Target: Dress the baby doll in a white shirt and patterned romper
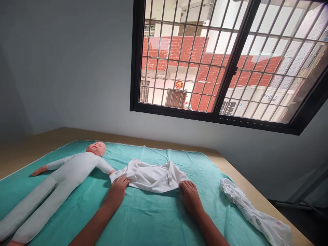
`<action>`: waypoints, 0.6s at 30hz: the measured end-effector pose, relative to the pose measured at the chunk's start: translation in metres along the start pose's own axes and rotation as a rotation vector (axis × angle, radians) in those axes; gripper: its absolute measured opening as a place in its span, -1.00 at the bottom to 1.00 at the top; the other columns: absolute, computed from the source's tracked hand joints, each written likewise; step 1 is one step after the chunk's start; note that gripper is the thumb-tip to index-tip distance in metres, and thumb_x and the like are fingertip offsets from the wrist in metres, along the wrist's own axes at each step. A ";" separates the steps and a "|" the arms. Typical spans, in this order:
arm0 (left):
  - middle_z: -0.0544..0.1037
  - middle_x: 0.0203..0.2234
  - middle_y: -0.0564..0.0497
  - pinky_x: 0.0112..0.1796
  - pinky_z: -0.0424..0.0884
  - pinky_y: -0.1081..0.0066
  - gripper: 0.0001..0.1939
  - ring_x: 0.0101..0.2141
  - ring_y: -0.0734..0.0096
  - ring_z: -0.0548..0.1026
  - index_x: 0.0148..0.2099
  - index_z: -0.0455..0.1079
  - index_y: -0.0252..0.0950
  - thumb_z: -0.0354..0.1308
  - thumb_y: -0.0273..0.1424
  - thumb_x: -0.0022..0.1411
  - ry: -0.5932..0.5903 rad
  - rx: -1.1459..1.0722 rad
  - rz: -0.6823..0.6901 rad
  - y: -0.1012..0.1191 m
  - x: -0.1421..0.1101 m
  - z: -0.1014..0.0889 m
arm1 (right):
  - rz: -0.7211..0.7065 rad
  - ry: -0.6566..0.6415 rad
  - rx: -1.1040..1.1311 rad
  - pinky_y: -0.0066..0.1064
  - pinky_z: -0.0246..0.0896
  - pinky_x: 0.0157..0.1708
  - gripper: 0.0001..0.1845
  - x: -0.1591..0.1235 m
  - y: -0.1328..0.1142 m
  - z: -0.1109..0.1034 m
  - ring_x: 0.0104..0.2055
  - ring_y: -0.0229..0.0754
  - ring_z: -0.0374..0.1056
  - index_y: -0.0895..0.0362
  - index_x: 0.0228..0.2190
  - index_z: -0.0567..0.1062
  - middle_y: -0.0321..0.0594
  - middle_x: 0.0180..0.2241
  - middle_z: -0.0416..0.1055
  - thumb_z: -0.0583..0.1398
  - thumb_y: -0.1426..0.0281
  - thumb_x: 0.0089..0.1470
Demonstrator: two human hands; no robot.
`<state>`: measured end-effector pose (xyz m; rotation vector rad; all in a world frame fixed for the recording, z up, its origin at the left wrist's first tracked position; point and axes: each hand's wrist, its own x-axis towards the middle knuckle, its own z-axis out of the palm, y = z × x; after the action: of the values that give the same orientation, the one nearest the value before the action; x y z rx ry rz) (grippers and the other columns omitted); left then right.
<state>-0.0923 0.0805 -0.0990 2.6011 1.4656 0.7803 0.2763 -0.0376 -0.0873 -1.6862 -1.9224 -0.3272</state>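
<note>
A small white baby top point(153, 176) lies spread on a green cloth point(151, 218) in front of me. My left hand point(118, 191) grips its left end, fingers curled over the fabric. At the opposite end, my right hand point(191, 196) has its fingers closed on the lower right edge. Both thumbs are mostly hidden. Left of the top, a baby doll point(70, 167) with a white fabric body lies on its back, one of its hands touching the garment's left end.
A bunched white garment with small prints point(251, 208) lies along the right side of the cloth. Wooden table edge point(238, 177) shows beyond it. Behind the table stand a grey wall point(77, 68) and a black-framed barred window point(176, 114).
</note>
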 end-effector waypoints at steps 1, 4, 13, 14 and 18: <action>0.53 -0.26 -0.05 -0.07 0.37 0.21 -0.68 -0.13 0.21 0.47 -0.22 0.48 -0.25 -0.12 -0.53 0.30 0.007 -0.004 0.006 -0.001 -0.001 0.000 | -0.007 0.005 0.008 -0.20 0.08 0.00 -0.80 -0.001 0.000 -0.001 -0.18 -0.11 0.32 0.10 -0.31 0.39 -0.20 -0.29 0.44 0.02 0.56 0.23; 0.52 -0.17 -0.06 -0.02 0.36 0.18 -0.76 -0.07 0.18 0.44 -0.13 0.48 -0.24 -0.01 -0.46 0.28 0.025 -0.063 -0.002 -0.006 -0.001 0.000 | -0.037 0.029 0.061 -0.23 0.12 -0.04 -0.83 -0.003 0.000 -0.004 -0.23 -0.13 0.32 0.10 -0.31 0.36 -0.22 -0.32 0.42 0.02 0.55 0.22; 0.50 -0.32 -0.01 -0.12 0.34 0.22 -0.79 -0.20 0.23 0.43 -0.31 0.37 -0.24 -0.05 -0.39 0.35 0.073 -0.094 0.051 -0.007 0.001 -0.003 | -0.078 0.040 0.117 -0.32 0.13 -0.25 -0.85 -0.003 0.005 -0.002 -0.34 -0.17 0.26 0.10 -0.37 0.33 -0.27 -0.43 0.34 0.04 0.58 0.12; 0.49 -0.33 -0.01 -0.13 0.34 0.23 -0.77 -0.22 0.24 0.43 -0.31 0.35 -0.25 -0.08 -0.38 0.37 0.102 -0.102 0.068 -0.006 0.000 -0.005 | -0.085 0.026 0.109 -0.33 0.12 -0.26 -0.84 -0.002 0.004 -0.003 -0.35 -0.17 0.26 0.10 -0.38 0.33 -0.27 -0.43 0.34 0.04 0.59 0.12; 0.48 -0.39 -0.01 -0.20 0.38 0.28 -0.71 -0.30 0.29 0.45 -0.33 0.32 -0.25 -0.14 -0.33 0.40 0.140 -0.153 0.074 0.000 -0.007 -0.022 | -0.126 0.020 0.075 -0.33 0.11 -0.29 -0.82 -0.002 0.002 -0.013 -0.39 -0.19 0.23 0.11 -0.43 0.30 -0.28 -0.48 0.30 0.02 0.58 0.13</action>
<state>-0.1054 0.0707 -0.0832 2.5449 1.2897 1.0577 0.2820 -0.0457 -0.0783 -1.5130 -2.0055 -0.3141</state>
